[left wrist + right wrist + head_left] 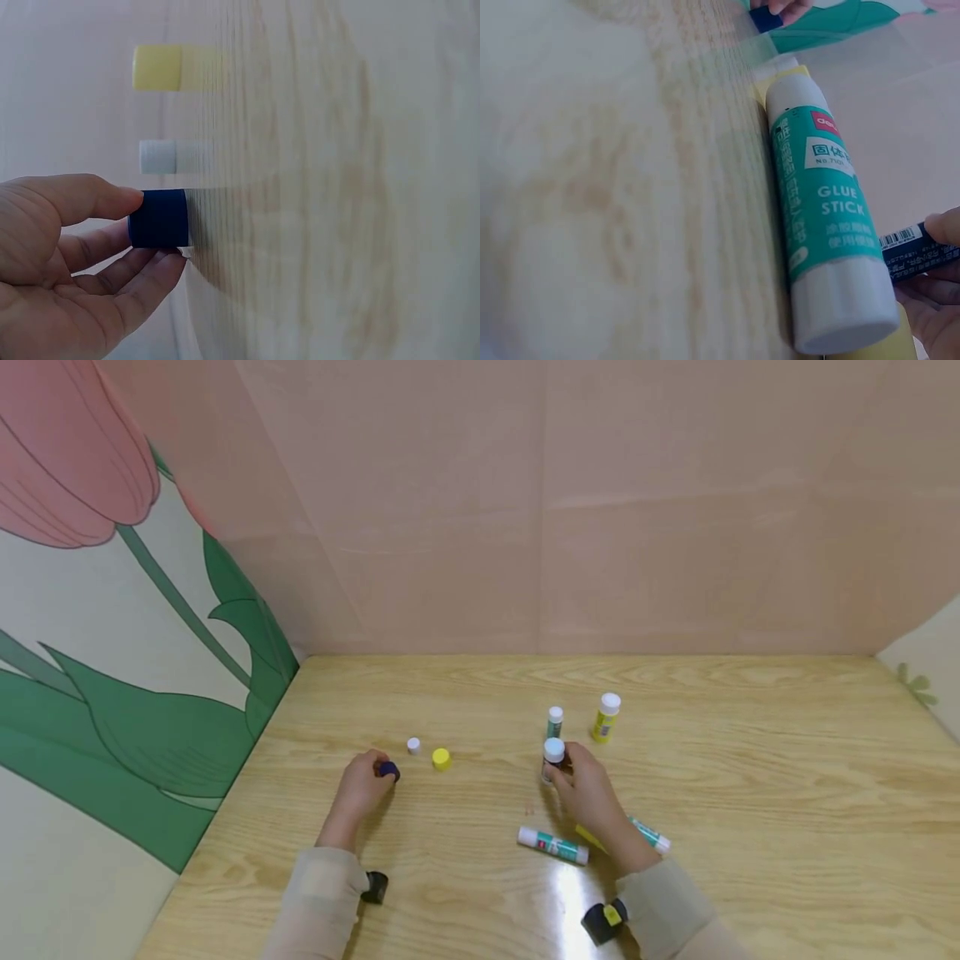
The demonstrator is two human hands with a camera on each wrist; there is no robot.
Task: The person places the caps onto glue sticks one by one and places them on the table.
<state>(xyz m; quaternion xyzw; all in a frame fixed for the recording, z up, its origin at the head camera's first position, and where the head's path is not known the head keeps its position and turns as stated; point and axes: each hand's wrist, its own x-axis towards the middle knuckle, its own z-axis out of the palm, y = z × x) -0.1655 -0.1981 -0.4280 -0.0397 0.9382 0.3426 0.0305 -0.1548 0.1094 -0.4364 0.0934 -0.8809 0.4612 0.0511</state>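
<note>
dark tube [916,253] in right grip [589,790], contents unclear

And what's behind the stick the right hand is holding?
In the head view, a white-topped green stick stands behind the held stick; its lower end is covered, so I can't see it.

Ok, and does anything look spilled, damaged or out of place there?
I see no clear spill or damage. Two green glue sticks near the right hand look a little odd: they lie on their sides, while another green one and a yellow one stand upright farther back.
</note>
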